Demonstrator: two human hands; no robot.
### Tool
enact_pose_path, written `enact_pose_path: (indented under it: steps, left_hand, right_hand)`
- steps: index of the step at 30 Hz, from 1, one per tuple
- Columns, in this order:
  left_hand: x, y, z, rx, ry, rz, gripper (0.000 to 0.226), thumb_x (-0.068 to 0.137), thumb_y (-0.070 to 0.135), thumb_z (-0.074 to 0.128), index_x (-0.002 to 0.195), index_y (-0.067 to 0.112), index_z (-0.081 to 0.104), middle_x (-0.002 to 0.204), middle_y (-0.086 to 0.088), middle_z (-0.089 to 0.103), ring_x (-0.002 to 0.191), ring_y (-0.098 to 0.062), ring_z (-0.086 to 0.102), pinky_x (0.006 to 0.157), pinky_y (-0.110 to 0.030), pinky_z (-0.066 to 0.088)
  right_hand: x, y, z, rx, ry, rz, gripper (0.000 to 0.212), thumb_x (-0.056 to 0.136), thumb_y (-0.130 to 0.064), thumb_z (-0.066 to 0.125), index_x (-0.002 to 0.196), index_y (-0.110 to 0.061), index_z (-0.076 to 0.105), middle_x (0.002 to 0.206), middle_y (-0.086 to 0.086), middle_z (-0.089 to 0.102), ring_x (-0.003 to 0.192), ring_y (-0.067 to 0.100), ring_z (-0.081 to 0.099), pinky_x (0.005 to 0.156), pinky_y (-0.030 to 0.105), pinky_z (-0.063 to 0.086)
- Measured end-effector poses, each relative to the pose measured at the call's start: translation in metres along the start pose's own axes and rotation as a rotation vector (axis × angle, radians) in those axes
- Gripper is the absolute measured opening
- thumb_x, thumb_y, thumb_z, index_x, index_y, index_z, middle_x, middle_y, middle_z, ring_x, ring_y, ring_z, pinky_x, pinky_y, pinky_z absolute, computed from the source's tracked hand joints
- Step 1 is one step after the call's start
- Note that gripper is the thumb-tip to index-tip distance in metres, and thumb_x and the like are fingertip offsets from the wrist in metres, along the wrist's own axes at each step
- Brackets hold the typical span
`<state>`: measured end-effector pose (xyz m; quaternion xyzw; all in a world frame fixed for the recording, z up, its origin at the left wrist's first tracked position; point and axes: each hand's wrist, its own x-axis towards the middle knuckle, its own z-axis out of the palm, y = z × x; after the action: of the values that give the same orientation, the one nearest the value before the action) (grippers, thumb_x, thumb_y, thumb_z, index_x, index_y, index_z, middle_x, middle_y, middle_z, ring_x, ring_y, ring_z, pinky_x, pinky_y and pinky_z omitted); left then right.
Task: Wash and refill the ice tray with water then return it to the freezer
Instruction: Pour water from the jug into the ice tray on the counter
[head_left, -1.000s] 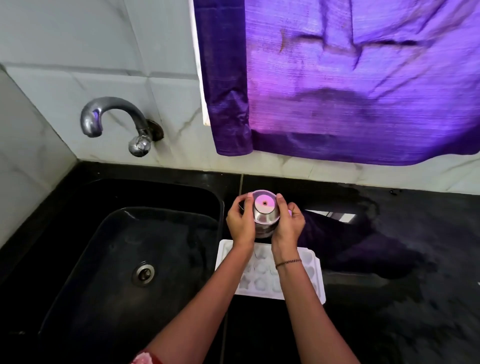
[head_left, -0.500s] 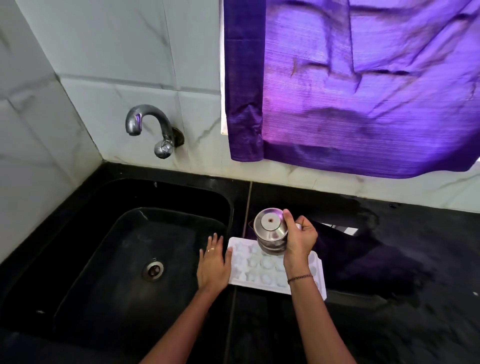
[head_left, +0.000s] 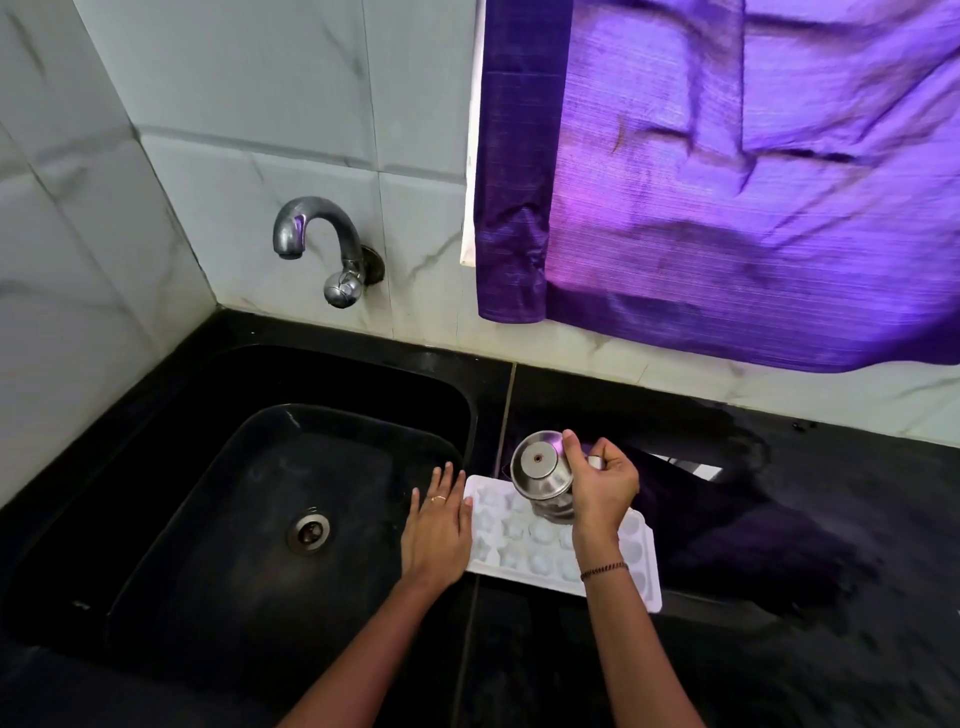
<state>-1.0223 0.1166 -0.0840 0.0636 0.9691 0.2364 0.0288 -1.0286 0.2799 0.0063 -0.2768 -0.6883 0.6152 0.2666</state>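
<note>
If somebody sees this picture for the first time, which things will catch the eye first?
The bright purple curtain fills the upper right. Below it, the right hand holds a steel cup tilted above the white ice tray, while the left hand lies flat at the tray's left edge, beside the black sink.

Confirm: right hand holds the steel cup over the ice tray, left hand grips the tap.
No: the head view shows the left hand flat beside the ice tray, not on the tap; the right hand holds the steel cup over it.
</note>
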Motion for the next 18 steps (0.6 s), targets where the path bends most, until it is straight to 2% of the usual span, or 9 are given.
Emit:
enact_pose_path:
  steps: [4, 6, 9, 18]
  left_hand:
    - [-0.002, 0.0, 0.001, -0.027, -0.001, -0.003, 0.076, 0.086, 0.05, -0.012, 0.149, 0.021, 0.018, 0.159, 0.003, 0.009, 0.145, -0.007, -0.001, 0.116, -0.027, -0.005]
    - [-0.002, 0.001, 0.0, -0.043, -0.007, -0.009, 0.064, 0.094, 0.045, -0.002, 0.149, 0.021, 0.018, 0.159, 0.003, 0.009, 0.145, -0.007, -0.001, 0.116, -0.027, -0.005]
    - [-0.003, 0.001, -0.002, -0.051, -0.016, -0.008, 0.05, 0.102, 0.034, 0.013, 0.15, 0.021, 0.018, 0.159, 0.003, 0.009, 0.146, -0.007, -0.001, 0.117, -0.027, -0.004]
    - [-0.003, 0.001, -0.002, -0.048, -0.014, 0.002, 0.049, 0.102, 0.033, 0.013, 0.15, 0.02, 0.018, 0.159, 0.002, 0.01, 0.146, -0.008, 0.0, 0.119, -0.029, -0.002]
  right_hand:
    - [-0.003, -0.001, 0.001, -0.038, -0.008, -0.071, 0.049, 0.078, -0.016, 0.075, 0.053, -0.011, 0.033, 0.053, 0.005, 0.032, 0.054, 0.015, 0.028, 0.049, 0.021, 0.03]
    - [-0.004, -0.002, 0.001, -0.06, -0.007, -0.103, 0.052, 0.078, -0.015, 0.075, 0.051, -0.015, 0.031, 0.052, 0.001, 0.031, 0.053, 0.012, 0.027, 0.046, 0.014, 0.027]
    - [-0.006, -0.003, 0.001, -0.075, -0.008, -0.126, 0.053, 0.078, -0.014, 0.075, 0.05, -0.018, 0.031, 0.05, -0.002, 0.031, 0.051, 0.01, 0.027, 0.045, 0.013, 0.028]
    - [-0.011, -0.007, 0.003, -0.072, 0.0, -0.204, 0.052, 0.078, -0.01, 0.075, 0.051, -0.019, 0.031, 0.051, -0.004, 0.033, 0.052, 0.01, 0.029, 0.047, 0.011, 0.031]
